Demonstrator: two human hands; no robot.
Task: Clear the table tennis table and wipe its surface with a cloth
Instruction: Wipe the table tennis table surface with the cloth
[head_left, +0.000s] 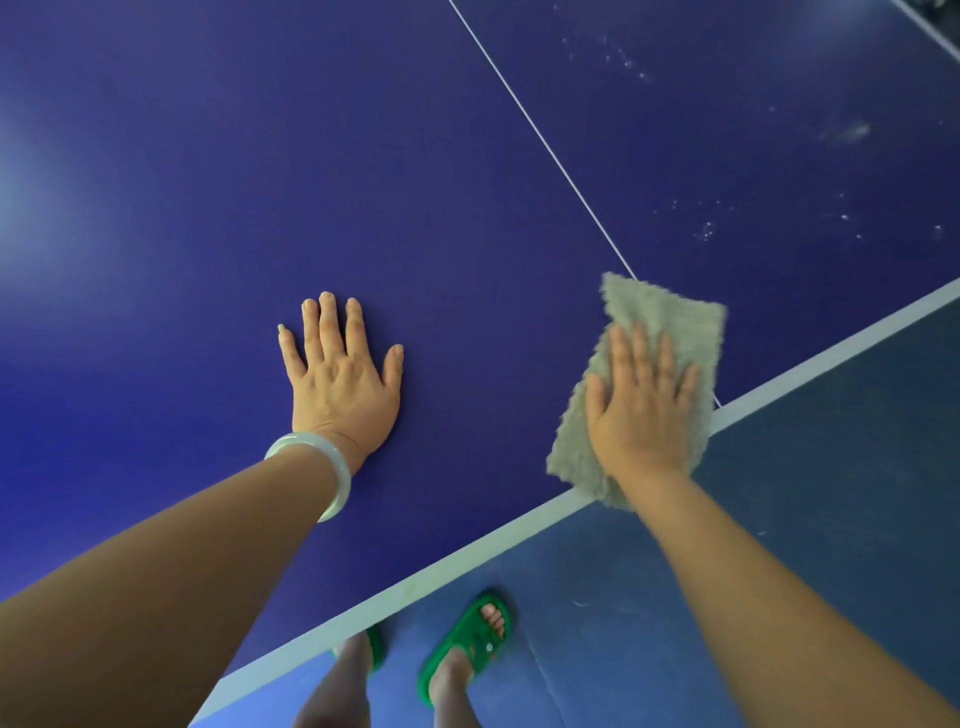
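Hands flat, fingers straight: left hand (340, 382) pressed on the bare counter (208, 208); right hand (641, 402) presses the cloth (670, 322) at the counter's near edge.

I see the table tennis table (208, 182) as a deep blue top with a white edge band and a thin white centre line. Pale specks dot its far right part. The fluffy grey-green cloth (665, 306) lies flat at the near edge, covering the line's end, its near corner overlapping the band.
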